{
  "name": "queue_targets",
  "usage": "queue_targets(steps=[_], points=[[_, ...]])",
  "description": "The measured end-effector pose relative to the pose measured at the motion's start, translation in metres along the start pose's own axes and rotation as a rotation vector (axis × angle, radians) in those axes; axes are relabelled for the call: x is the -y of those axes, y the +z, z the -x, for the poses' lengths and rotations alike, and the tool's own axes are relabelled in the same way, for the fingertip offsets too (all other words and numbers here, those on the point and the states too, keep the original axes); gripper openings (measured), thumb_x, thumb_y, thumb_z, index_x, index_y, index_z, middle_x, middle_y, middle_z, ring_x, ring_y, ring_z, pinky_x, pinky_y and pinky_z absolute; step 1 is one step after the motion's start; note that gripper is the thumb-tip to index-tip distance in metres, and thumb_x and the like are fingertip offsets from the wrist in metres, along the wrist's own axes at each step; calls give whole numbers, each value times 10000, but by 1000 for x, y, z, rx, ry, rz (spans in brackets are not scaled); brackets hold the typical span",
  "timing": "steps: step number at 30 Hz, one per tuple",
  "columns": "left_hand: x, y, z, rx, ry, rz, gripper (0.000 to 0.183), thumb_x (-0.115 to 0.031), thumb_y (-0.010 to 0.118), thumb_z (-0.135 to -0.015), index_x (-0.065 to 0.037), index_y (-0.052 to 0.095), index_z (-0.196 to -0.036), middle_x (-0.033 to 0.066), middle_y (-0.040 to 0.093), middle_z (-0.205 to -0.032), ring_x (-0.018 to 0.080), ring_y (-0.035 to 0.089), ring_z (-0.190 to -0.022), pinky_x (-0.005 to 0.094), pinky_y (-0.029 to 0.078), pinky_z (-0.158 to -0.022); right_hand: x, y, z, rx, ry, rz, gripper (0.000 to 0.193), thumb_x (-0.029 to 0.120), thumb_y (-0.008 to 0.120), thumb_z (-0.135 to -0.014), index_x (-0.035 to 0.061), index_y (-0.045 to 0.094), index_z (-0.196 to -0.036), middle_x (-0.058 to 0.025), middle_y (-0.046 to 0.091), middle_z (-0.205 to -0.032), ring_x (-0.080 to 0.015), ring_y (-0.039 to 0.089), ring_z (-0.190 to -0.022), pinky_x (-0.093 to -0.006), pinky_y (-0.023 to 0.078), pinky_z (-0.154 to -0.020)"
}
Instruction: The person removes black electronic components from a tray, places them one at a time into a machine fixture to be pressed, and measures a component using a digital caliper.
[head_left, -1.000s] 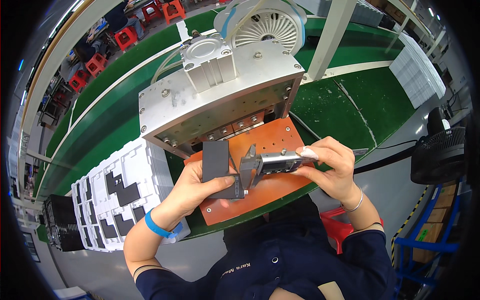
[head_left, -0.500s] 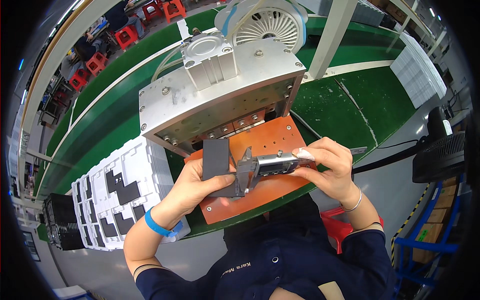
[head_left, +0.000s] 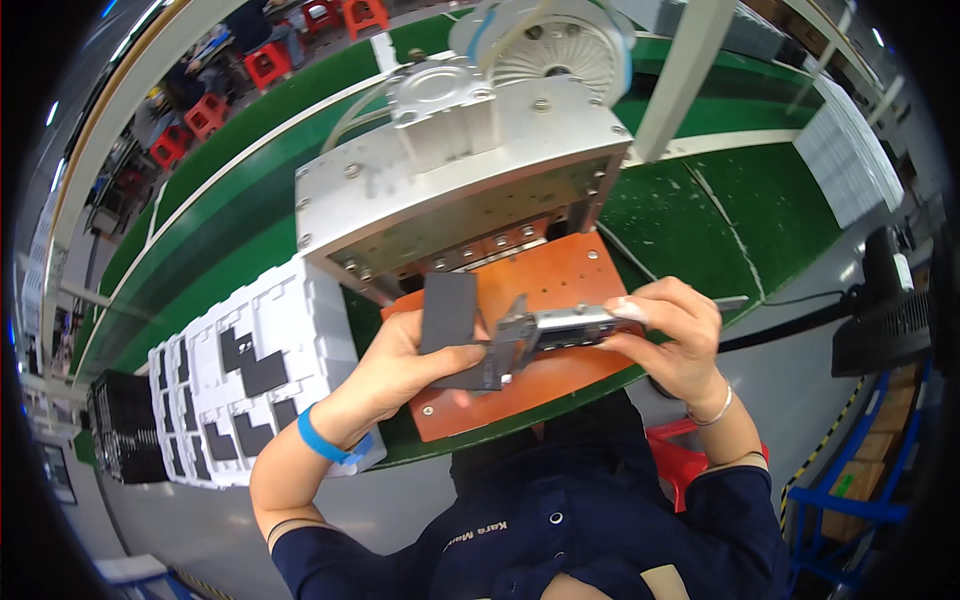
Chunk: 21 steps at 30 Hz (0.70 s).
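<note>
Your left hand (head_left: 405, 365) pinches the black part (head_left: 448, 310); rightward, your right hand (head_left: 675, 327) grips the caliper (head_left: 572, 326), its jaws at the part's edge. Twisting the caliper could scuff the part, held above the orange plate (head_left: 572, 375).

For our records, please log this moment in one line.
left hand: holds black part; right hand: holds caliper; jaws: at part's edge; below: orange plate
</note>
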<state>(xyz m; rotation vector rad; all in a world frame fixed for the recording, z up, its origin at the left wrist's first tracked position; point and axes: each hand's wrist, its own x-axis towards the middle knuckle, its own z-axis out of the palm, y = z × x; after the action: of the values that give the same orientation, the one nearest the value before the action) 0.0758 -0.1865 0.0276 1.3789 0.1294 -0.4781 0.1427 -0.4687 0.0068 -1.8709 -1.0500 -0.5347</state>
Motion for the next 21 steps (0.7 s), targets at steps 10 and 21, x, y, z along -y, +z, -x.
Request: queue_targets(steps=[10,21], points=[[-31,-35,83,23,-157,-207,345,-239,551,-986,-6,573,-1239,92,671,-1063,160,691,-675,234,557,-566,-35,-98,84,-195,438,-150,539,-46,698,-727,12,558,-1244,-25,532,-946,-89,500,-817,-183,380,-702],[83,-299,192,-1199,330,-1295,472,84,478,-776,-105,693,-1151,190,579,-1299,362,551,-1184,380,428,-1029,-218,-93,123,-54,791,136,438,83,778,-802,-22,625,-1198,66,447,-759,-19,389,-654,-184,287,-553]])
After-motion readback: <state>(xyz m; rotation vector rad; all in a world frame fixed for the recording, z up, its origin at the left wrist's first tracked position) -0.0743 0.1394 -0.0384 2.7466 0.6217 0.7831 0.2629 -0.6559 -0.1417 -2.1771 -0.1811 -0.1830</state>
